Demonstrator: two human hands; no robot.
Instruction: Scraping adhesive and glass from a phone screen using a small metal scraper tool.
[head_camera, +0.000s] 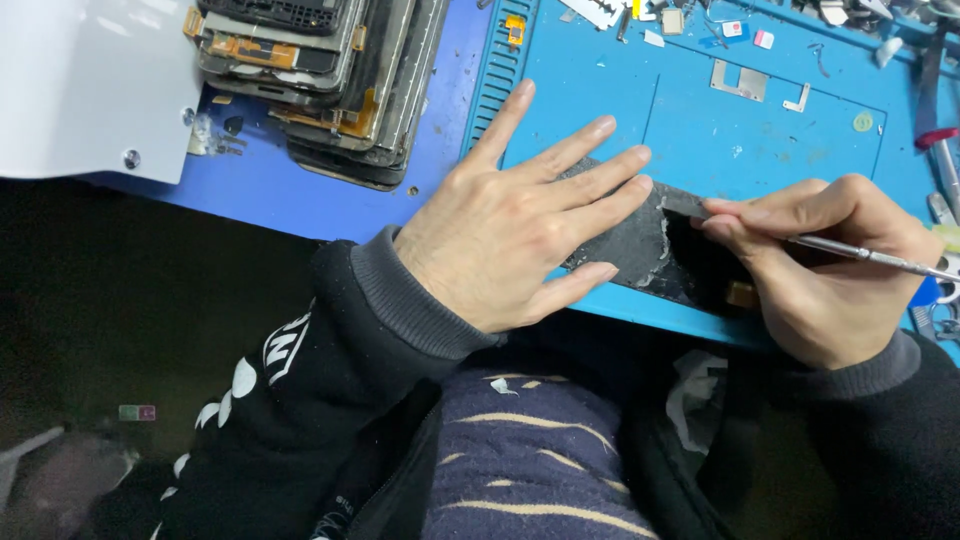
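A dark flat phone panel (640, 245) with scraped grey residue lies on the blue work mat (700, 130) at the table's near edge. My left hand (510, 225) lies flat on its left part, fingers spread, pressing it down. My right hand (820, 260) grips a thin metal scraper tool (870, 255), pen-style. The tool's flat tip (685, 205) rests on the panel's upper edge, close to my left fingertips. The right hand hides the panel's right end.
A stack of several stripped phone frames (320, 80) sits at the back left on the blue table. A white sheet (90, 80) lies at far left. Small metal plates (740, 80), scraps and tools (935, 140) litter the mat's back and right edge.
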